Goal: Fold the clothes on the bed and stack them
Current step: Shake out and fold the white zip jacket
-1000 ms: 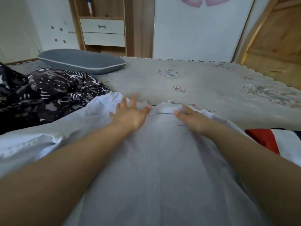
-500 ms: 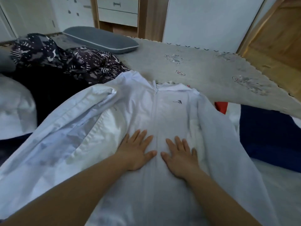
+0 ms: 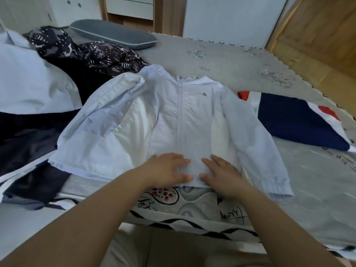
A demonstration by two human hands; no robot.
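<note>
A white zip-up jacket (image 3: 183, 116) lies face up and spread out on the bed (image 3: 221, 62), collar far from me, both sleeves out to the sides. My left hand (image 3: 165, 170) rests flat on its bottom hem just left of the zipper. Just right of the zipper, my right hand (image 3: 221, 174) lies flat on the hem as well. Fingers of both hands are straight and press the fabric down.
A dark patterned garment (image 3: 92, 53) and dark clothes (image 3: 28, 143) lie heaped at the left, with a pale garment (image 3: 28, 81) over them. A navy, white and red garment (image 3: 300, 120) lies at the right. A grey pillow (image 3: 115, 35) sits at the far end.
Both hands have slid down the jacket front from the collar to the bottom hem, smoothing it. The view has tilted down toward the near bed edge.
</note>
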